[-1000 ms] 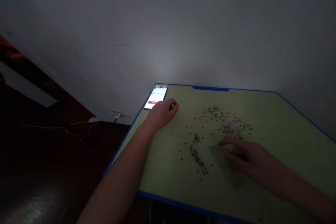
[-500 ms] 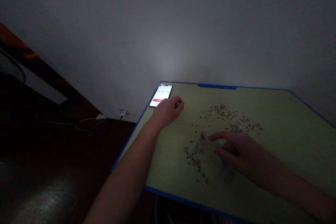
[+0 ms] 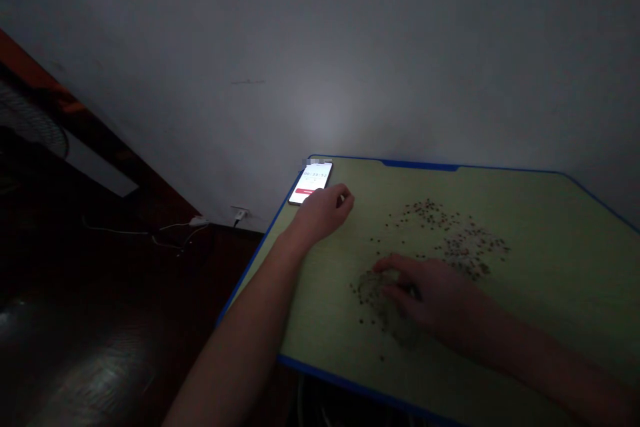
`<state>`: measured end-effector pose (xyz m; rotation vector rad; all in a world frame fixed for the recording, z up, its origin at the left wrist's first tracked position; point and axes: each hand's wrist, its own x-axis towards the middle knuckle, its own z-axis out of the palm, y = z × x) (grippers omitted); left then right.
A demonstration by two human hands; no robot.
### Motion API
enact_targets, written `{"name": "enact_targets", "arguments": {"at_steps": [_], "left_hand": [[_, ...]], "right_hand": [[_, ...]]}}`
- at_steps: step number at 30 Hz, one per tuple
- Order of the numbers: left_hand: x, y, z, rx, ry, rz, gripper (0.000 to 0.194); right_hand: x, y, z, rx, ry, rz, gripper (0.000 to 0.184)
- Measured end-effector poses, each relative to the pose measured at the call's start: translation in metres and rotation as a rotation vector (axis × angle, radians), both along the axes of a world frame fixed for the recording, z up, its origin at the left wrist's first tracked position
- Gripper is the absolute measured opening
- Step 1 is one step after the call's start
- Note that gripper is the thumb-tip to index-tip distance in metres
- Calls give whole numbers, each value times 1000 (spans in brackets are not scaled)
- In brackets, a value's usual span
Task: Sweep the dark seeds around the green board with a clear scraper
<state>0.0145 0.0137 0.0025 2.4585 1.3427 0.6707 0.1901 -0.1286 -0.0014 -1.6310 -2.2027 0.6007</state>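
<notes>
My right hand [image 3: 425,290] is curled round a clear container [image 3: 393,323], see-through and hard to make out in the dim light. Its rounded rim faces left, low over the table, among small dark bead-like pieces [image 3: 361,302]. A larger scatter of the same pieces [image 3: 465,243] lies beyond my right hand. My left hand [image 3: 327,210] rests at the left of the table with its fingers curled in. Whether anything sits between those fingers is hidden. Just behind it lies a lit phone [image 3: 311,180], its lower corner partly covered by the hand.
The pale green table [image 3: 550,267] has a blue edge and stands against a grey wall [image 3: 400,67]. A charger [image 3: 240,215] is plugged in at the wall's foot, with white cables [image 3: 120,231] nearby. A fan [image 3: 35,127] stands in the dark at left.
My right hand has moved left with the clear container, over the nearer pieces, several of which have shifted. My left hand keeps its place by the phone. The view has turned slightly.
</notes>
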Motion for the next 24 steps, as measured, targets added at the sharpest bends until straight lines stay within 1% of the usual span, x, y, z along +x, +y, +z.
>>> {"name": "enact_targets", "arguments": {"at_steps": [3, 6, 8, 10, 13, 16, 19, 24], "left_hand": [[0, 0, 0, 1, 6, -1, 25], [-1, -1, 1, 18, 16, -5, 25], [-1, -2, 2, 26, 21, -3, 25], [-1, -2, 2, 25, 25, -1, 25], [-1, -2, 1, 18, 30, -3, 25], [0, -1, 1, 19, 39, -5, 25], [0, -2, 1, 17, 37, -4, 25], [0, -2, 2, -17, 41, 1, 27]], "right_hand": [[15, 6, 1, 13, -40, -31, 26], [25, 9, 6, -41, -22, -70, 26], [24, 7, 9, -68, 10, -68, 25], [17, 3, 10, -55, 28, -37, 25], [5, -5, 7, -39, 47, 9, 26], [1, -11, 3, -74, 41, 31, 26], [7, -11, 0, -98, 12, 38, 27], [28, -5, 2, -81, -34, -31, 28]]}}
